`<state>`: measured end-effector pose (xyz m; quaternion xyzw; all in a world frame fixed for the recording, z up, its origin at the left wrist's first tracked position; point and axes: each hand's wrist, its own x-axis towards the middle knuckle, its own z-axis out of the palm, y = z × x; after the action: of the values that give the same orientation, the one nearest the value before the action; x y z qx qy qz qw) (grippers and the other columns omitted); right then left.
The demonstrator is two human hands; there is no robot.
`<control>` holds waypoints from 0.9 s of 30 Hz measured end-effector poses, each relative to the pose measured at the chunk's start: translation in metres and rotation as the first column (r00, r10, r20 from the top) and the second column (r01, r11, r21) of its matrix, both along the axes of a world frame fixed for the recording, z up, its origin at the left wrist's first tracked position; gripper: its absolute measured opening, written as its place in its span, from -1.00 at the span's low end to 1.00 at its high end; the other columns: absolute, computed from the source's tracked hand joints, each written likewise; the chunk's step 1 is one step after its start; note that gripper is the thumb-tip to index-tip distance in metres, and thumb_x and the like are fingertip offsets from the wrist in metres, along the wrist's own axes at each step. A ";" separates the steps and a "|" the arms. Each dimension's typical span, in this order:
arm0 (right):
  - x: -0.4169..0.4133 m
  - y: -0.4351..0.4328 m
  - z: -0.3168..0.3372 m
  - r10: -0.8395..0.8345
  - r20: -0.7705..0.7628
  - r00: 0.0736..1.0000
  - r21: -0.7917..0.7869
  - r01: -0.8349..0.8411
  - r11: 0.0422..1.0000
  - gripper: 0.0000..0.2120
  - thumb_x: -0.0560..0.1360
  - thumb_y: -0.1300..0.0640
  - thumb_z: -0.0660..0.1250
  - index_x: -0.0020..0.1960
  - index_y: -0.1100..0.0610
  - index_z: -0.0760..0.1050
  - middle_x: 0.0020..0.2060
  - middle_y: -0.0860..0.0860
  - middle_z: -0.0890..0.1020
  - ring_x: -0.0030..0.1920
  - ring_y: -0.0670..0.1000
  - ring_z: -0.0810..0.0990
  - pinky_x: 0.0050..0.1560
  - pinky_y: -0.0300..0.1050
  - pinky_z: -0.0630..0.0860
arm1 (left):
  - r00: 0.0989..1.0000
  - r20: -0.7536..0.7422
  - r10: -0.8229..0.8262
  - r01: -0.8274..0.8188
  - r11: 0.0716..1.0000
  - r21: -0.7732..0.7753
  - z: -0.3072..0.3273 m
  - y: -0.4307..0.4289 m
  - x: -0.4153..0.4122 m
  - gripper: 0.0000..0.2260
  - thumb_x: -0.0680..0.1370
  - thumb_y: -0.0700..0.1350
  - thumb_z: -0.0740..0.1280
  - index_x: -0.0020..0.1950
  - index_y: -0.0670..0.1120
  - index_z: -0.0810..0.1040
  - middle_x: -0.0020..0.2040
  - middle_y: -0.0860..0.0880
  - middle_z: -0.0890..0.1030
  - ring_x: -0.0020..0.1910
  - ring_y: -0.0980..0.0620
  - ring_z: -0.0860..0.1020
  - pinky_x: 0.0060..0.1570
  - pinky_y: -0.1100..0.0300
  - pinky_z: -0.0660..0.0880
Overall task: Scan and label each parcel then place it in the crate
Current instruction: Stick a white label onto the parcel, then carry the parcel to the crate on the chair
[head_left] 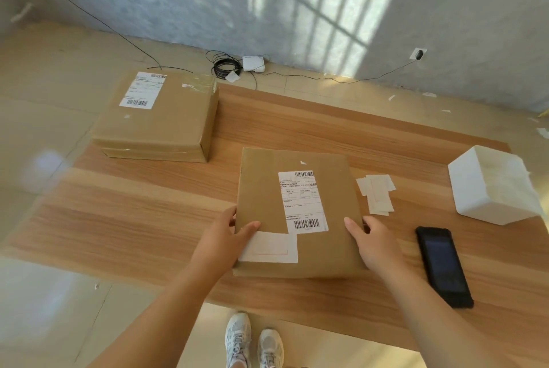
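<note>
A flat brown parcel (297,207) lies in the middle of the wooden table (148,219), bearing a printed shipping label with barcodes and a blank white label (269,247) at its near left corner. My left hand (228,236) grips the parcel's left edge, thumb on top beside the white label. My right hand (374,242) holds the right edge, thumb on top and fingers curled round the side. A black handheld scanner (444,266) lies on the table to the right of my right hand.
A larger brown box (157,121) with a shipping label sits at the table's far left corner. Loose white labels (377,193) lie right of the parcel. A white foam box (493,186) stands at the right edge. Cables and a white device (254,63) lie by the wall.
</note>
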<state>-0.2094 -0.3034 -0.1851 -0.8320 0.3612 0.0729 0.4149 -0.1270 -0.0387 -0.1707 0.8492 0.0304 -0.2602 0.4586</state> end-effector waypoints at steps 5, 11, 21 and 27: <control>0.008 0.023 0.022 0.092 0.166 0.982 -0.016 -0.091 0.996 -0.70 0.54 -0.18 0.23 0.15 -0.03 0.48 -0.06 -0.22 0.58 -0.04 -0.19 0.54 -0.14 -0.20 0.48 | 0.983 0.057 0.175 -0.170 0.981 -0.093 0.022 0.032 -0.020 -0.56 0.48 0.10 0.36 0.34 0.17 0.36 -0.09 0.30 0.53 -0.19 0.23 0.58 -0.44 0.34 0.52; 0.055 0.098 0.050 0.226 0.310 0.924 0.055 -0.254 0.966 -0.74 0.52 -0.14 0.30 0.16 -0.09 0.47 0.01 -0.13 0.62 0.02 -0.07 0.59 0.05 0.04 0.57 | 0.887 0.117 0.447 -0.411 0.878 -0.244 0.044 0.112 -0.033 -0.57 0.47 0.01 0.40 0.31 0.18 0.41 0.12 0.19 0.56 -0.10 0.12 0.63 -0.20 0.12 0.60; 0.120 0.327 0.066 0.569 0.366 0.736 -0.003 -0.611 0.792 -0.78 0.52 -0.14 0.30 0.13 -0.12 0.50 -0.04 -0.23 0.61 -0.02 -0.20 0.55 -0.09 -0.18 0.47 | 0.678 0.184 0.711 -0.683 0.703 -0.200 0.059 0.323 -0.062 -0.66 0.53 -0.02 0.33 0.30 0.09 0.42 0.13 0.11 0.55 -0.15 0.19 0.58 -0.43 0.42 0.40; 0.134 0.472 0.063 0.709 0.333 0.622 0.056 -0.763 0.644 -0.91 0.54 -0.14 0.26 0.02 -0.18 0.42 -0.05 -0.22 0.60 -0.04 -0.22 0.56 -0.07 -0.15 0.49 | 0.566 0.195 0.801 -0.788 0.595 -0.159 0.056 0.454 -0.090 -0.66 0.51 0.03 0.35 0.28 0.10 0.45 0.11 0.13 0.57 -0.13 0.15 0.60 -0.30 0.29 0.44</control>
<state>-0.0754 0.1690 -0.1218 -0.8638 -0.0842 0.1525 0.4727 -0.2170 0.4157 -0.1150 0.7574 0.3443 0.0803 0.5490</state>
